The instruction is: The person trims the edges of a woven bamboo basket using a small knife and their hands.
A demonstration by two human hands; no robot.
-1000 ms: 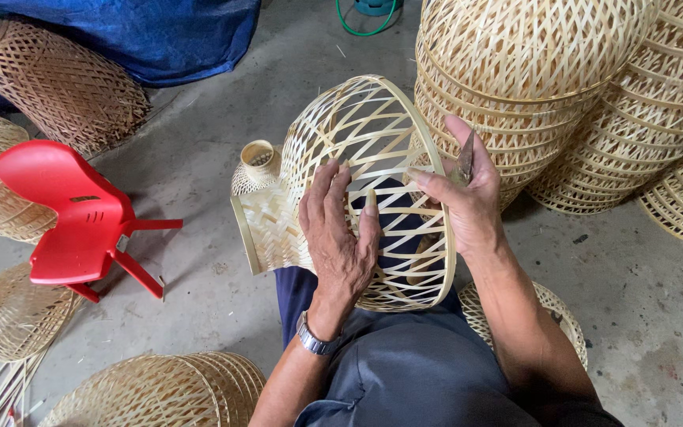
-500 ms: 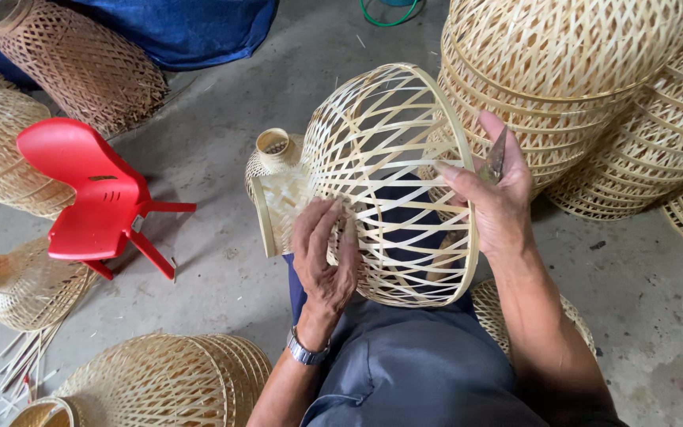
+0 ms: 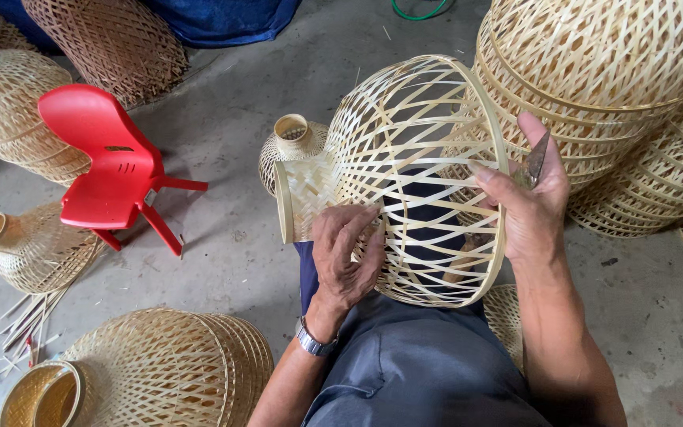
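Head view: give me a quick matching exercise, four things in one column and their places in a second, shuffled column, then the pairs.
Things:
1. Red plastic chair
2. Open-weave bamboo frame
3. Blue tarp
4. Stack of woven shades

Places:
A. Between the left hand and the right hand
B. Top edge, on the floor
C. Left side, on the floor
D. Upper right

Pairs: 1-C, 2-A, 3-B, 4-D
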